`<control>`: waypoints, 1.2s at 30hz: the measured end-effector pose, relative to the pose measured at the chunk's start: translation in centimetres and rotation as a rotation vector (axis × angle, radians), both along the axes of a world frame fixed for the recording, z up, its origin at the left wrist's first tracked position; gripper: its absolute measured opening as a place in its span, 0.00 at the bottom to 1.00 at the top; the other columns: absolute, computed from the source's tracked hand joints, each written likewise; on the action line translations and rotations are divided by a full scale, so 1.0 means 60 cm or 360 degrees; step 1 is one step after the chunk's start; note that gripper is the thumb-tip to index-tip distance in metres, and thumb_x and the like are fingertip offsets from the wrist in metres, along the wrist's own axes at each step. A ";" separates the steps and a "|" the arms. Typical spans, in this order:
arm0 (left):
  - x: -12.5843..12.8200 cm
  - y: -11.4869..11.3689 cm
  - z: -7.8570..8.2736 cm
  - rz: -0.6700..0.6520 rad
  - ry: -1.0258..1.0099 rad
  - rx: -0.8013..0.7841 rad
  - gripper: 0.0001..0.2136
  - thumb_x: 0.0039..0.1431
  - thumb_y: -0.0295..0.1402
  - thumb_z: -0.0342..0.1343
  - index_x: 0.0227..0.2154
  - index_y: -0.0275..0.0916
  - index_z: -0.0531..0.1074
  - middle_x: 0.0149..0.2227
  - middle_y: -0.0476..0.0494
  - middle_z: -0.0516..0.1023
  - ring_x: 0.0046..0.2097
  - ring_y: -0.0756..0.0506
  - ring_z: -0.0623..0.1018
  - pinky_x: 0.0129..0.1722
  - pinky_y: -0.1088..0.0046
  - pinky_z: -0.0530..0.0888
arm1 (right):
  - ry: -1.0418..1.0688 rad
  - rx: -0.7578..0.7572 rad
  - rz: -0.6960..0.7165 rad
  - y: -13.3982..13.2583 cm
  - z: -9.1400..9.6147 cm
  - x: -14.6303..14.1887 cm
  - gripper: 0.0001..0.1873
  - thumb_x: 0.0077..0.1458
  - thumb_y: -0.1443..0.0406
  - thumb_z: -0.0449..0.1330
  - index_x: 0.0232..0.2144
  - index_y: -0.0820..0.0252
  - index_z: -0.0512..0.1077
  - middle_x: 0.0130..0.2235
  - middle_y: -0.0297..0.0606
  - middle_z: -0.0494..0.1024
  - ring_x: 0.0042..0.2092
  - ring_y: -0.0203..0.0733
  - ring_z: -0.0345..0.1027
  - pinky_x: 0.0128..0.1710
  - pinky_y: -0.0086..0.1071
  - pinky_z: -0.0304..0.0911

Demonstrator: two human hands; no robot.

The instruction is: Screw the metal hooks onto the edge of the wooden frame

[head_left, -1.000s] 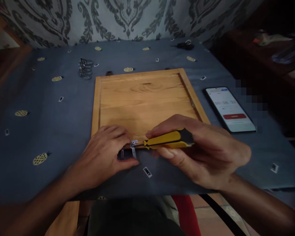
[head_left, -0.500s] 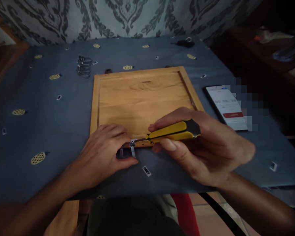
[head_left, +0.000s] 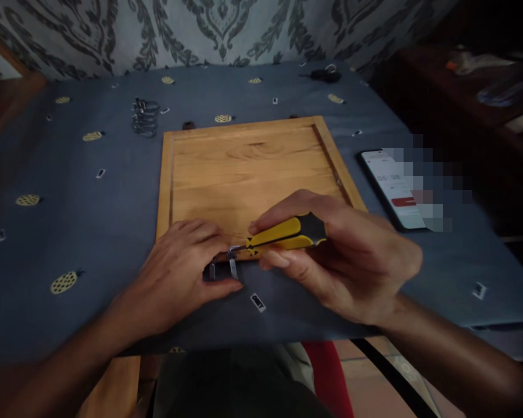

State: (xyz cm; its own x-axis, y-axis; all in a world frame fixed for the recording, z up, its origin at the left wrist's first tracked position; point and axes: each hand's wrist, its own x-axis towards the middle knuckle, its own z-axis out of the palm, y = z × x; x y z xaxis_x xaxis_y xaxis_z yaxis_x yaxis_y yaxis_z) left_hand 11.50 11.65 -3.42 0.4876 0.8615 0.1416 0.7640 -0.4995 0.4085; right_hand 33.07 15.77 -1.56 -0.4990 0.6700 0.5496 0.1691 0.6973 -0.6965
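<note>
A framed wooden panel (head_left: pixel 253 168) lies flat on a blue patterned tablecloth (head_left: pixel 78 220). At its near edge sits a small metal bracket (head_left: pixel 232 261). My left hand (head_left: pixel 181 276) is closed on that bracket, fingers and thumb pinching it against the panel's edge. My right hand (head_left: pixel 335 255) grips a yellow and black screwdriver (head_left: pixel 287 232), held nearly level. The screwdriver's tip meets the top of the bracket.
A lit phone (head_left: pixel 394 188) lies to the right of the panel. A pile of metal hardware (head_left: pixel 144 117) sits at the back left, a dark key-like object (head_left: pixel 325 74) at the back. The table's near edge runs just below my hands.
My right hand and the screwdriver have shifted slightly left, closer to the bracket. My left hand has stayed on the bracket. The view has drifted a little.
</note>
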 end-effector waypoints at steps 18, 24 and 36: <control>-0.003 0.001 -0.002 -0.0013 0.0007 -0.0066 0.10 0.58 0.40 0.69 0.37 0.41 0.78 0.39 0.45 0.80 0.43 0.39 0.79 0.43 0.59 0.75 | 0.0000 -0.0095 -0.0062 -0.002 0.013 0.002 0.06 0.62 0.61 0.68 0.38 0.53 0.75 0.36 0.32 0.81 0.37 0.39 0.79 0.33 0.30 0.72; -0.002 0.002 0.003 -0.0001 0.0039 -0.0097 0.10 0.57 0.39 0.69 0.36 0.41 0.77 0.40 0.45 0.81 0.44 0.39 0.80 0.45 0.58 0.76 | 0.0034 -0.0015 -0.0019 -0.007 0.019 0.010 0.07 0.63 0.65 0.67 0.43 0.54 0.75 0.39 0.33 0.84 0.38 0.40 0.80 0.35 0.32 0.77; -0.003 -0.002 -0.001 -0.0010 -0.0059 -0.0072 0.10 0.58 0.37 0.70 0.39 0.40 0.77 0.45 0.44 0.82 0.46 0.38 0.80 0.46 0.55 0.76 | 0.0179 -0.0195 -0.0023 -0.010 -0.001 0.016 0.06 0.63 0.65 0.66 0.43 0.56 0.75 0.39 0.33 0.83 0.37 0.35 0.81 0.37 0.28 0.76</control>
